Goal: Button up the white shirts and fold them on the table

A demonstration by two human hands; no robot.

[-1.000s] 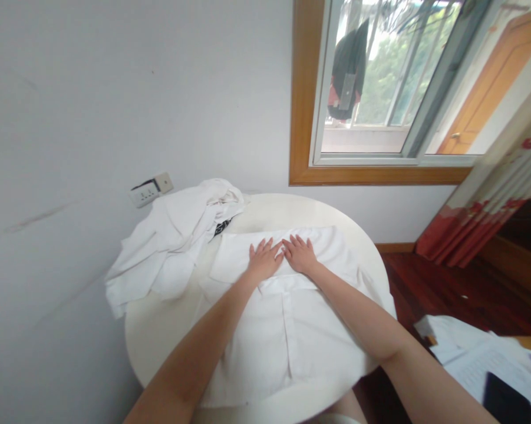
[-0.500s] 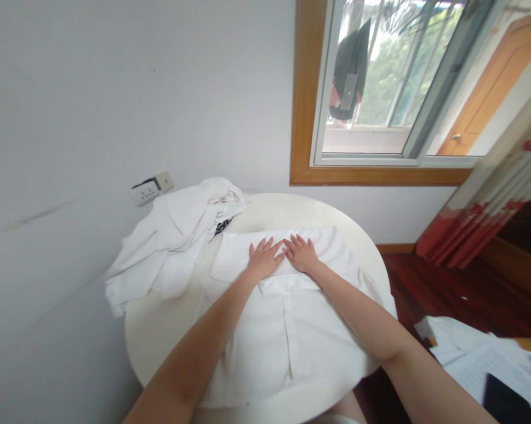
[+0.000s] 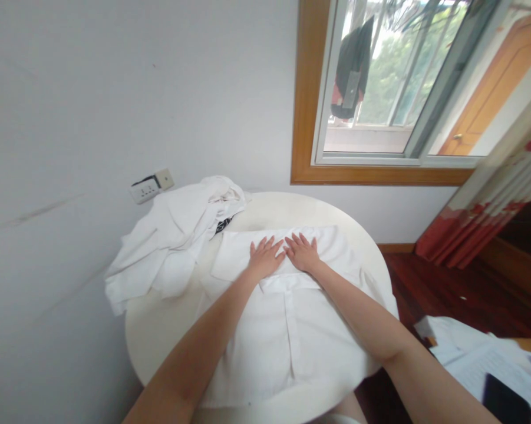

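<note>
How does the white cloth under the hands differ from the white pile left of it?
The spread cloth lies mostly flat, while the pile is crumpled and heaped. The left hand and right hand rest on the spread cloth; neither touches the pile. A black patterned patch shows at the pile's edge, none on the spread cloth. Both are white, on the table.

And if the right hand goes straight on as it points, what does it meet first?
The right hand would probably meet the table just past the cloth, though its thumb might brush the left hand first; the gap is unclear.
</note>
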